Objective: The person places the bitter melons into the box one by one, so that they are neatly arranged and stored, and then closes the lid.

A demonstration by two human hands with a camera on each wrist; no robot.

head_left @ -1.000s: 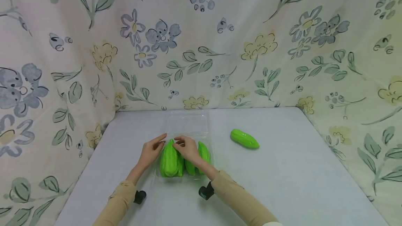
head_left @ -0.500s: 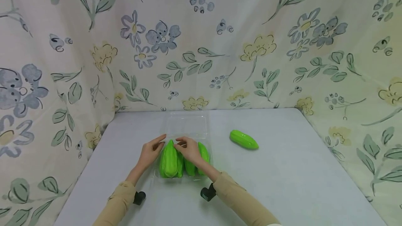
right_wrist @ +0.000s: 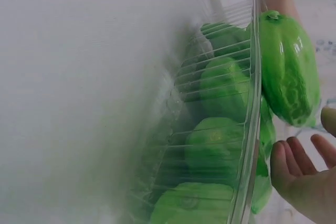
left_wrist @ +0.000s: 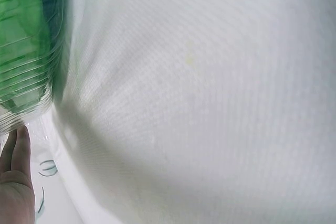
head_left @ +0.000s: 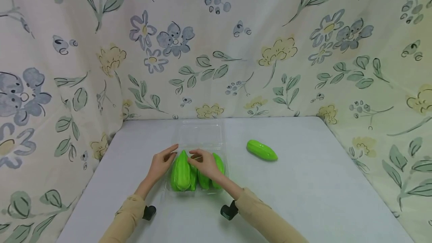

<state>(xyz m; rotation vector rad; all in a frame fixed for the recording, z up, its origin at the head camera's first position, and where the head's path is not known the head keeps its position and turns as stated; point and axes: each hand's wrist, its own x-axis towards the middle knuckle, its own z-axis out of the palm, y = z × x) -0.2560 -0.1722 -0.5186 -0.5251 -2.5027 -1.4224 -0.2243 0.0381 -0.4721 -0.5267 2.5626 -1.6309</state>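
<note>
A clear plastic clamshell box (head_left: 206,192) holds several glossy green fruits with ridged sides and pointed tips, like green papayas. One green fruit (head_left: 183,171) lies on top of the others at the left side, its tip pointing away; the right wrist view shows this fruit (right_wrist: 287,72) above the box rim (right_wrist: 253,108). My left hand (head_left: 162,161) is at the far left corner of the box, fingers straight, fingertips right by the clear wall. My right hand (head_left: 204,161) hovers over the box just right of the top fruit's tip, fingers loosely bent, nothing between them.
The box's clear lid (head_left: 201,134) is folded back, flat behind it. Another green fruit (head_left: 261,150) lies on the white table (head_left: 303,190) to the right. A flowered curtain (head_left: 216,48) hangs behind and beside the table.
My right hand has drawn slightly right, away from the top fruit's tip, and its forearm has shifted right. My left hand stays about where it was.
</note>
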